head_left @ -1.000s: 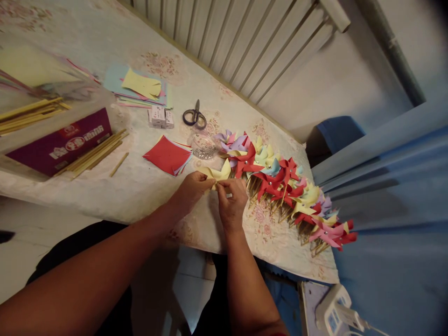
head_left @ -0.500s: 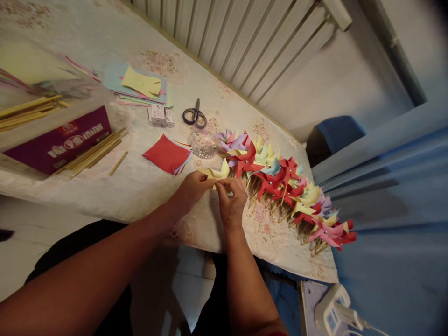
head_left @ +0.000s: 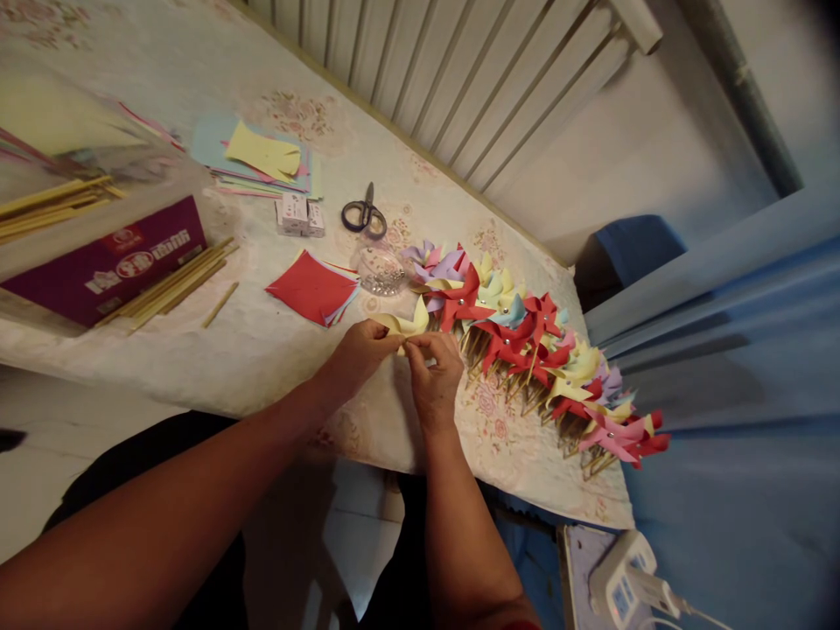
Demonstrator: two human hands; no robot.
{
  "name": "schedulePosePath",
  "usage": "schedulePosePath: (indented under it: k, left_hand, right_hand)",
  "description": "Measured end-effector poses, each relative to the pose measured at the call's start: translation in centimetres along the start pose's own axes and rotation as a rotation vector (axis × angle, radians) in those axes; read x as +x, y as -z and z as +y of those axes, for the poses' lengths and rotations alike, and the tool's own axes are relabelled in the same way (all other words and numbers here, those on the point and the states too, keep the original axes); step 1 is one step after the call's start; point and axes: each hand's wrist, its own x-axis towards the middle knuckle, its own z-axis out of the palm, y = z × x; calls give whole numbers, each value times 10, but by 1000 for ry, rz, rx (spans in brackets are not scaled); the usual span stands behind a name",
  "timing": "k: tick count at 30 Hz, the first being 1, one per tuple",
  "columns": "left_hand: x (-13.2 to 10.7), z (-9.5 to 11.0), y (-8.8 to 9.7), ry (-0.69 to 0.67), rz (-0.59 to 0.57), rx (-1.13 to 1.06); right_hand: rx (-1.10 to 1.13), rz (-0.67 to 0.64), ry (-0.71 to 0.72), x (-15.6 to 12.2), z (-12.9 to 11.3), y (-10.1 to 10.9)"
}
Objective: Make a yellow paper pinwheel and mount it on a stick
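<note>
A yellow paper pinwheel (head_left: pixel 410 322) with curled blades is held between both hands above the tablecloth. My left hand (head_left: pixel 364 348) pinches its left side, fingers closed. My right hand (head_left: pixel 438 367) pinches close beside it at the pinwheel's lower edge; any small part between those fingertips is hidden. Just beyond the hands sits a clear round dish (head_left: pixel 381 269) of small metal fasteners. To its left lies a stack of square papers (head_left: pixel 310 287), red on top. Right of my hands, several finished pinwheels (head_left: pixel 508 328) on sticks lie in a long row.
Dark-handled scissors (head_left: pixel 365 214) and small white boxes (head_left: pixel 300 215) lie farther back, near a pile of coloured paper (head_left: pixel 262 156). Wooden sticks (head_left: pixel 171 284) rest against a purple-labelled container (head_left: pixel 111 262) at left. A radiator (head_left: pixel 420 79) borders the table; a power strip (head_left: pixel 623 582) is at lower right.
Both hands stay nearly still, pinching the yellow pinwheel. The view has shifted very slightly; nothing else visibly differs.
</note>
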Motion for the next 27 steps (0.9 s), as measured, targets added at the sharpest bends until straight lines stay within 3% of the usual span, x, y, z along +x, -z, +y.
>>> schedulePosePath:
  k: [13,22,27]
  left_hand:
    - [-3,5,1,-5,24,100]
    - [-3,5,0,-351,25,329]
    - [-4,5,-1,-369,59,466]
  right_hand:
    - [-16,-26,4,0,3,0]
    - [-183,-38,134,-1,3,6]
    - [-102,-45,27,-3,0,4]
